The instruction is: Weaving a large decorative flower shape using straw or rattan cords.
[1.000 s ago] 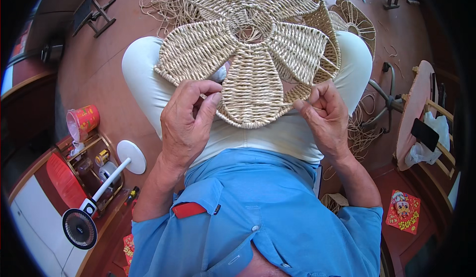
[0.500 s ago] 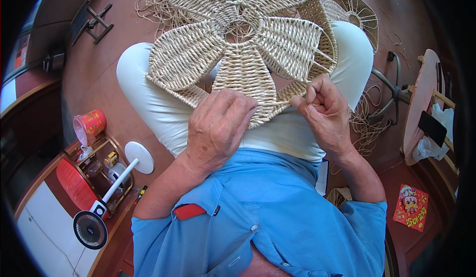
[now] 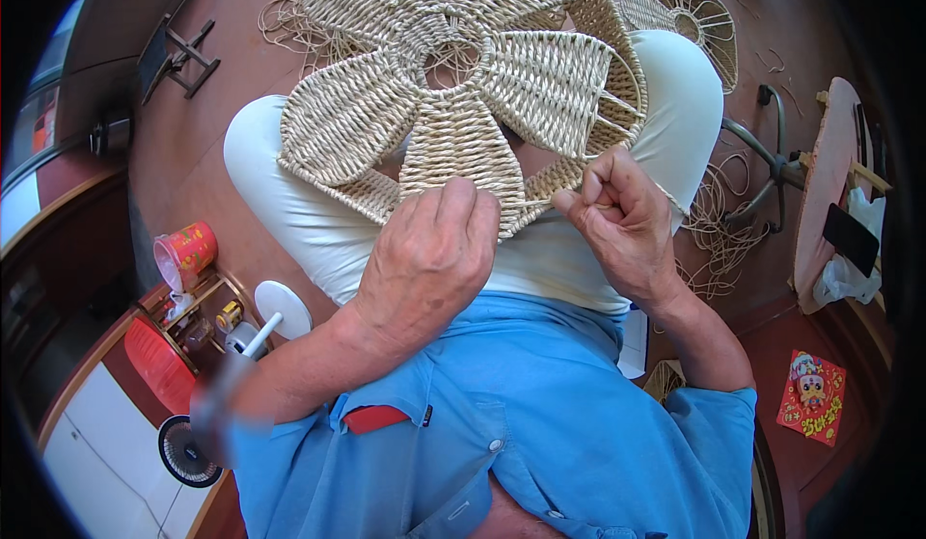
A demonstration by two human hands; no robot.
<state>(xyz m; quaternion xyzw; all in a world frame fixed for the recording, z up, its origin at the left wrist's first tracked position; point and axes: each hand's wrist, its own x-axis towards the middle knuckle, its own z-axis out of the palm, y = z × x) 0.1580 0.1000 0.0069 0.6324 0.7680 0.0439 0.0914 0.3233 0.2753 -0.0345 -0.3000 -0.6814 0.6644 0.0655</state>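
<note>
we see a woven flower-shaped mat [image 3: 463, 105] of pale twisted cord lying across our lap, its ring-shaped centre toward 12 o'clock and its petals fanning outward. the left hand [image 3: 429, 255] sits at the mat's 6 o'clock edge, knuckles up, fingers curled down over the tip of the lowest petal; the fingers are bent close together, and we cannot tell from above whether anything is gripped beneath them. the right hand [image 3: 617, 221] is at about 4 o'clock of the mat, closed into a narrow pinch, thumb pressed against the bent forefinger on a cord strand [image 3: 555, 177] at the mat's rim. the 2 hands are near each other but apart.

beyond the mat at 1 o'clock a second, smaller woven frame [image 3: 685, 18] lies on the brown floor [image 3: 212, 124], with loose cord [image 3: 719, 226] coiled at 3 o'clock beside our right knee. at 9 o'clock a red cup [image 3: 188, 250] stands by a small rack [image 3: 198, 312], and a small fan [image 3: 188, 452] shows at 7 o'clock. a red printed card [image 3: 813, 396] lies at 4 o'clock.
</note>
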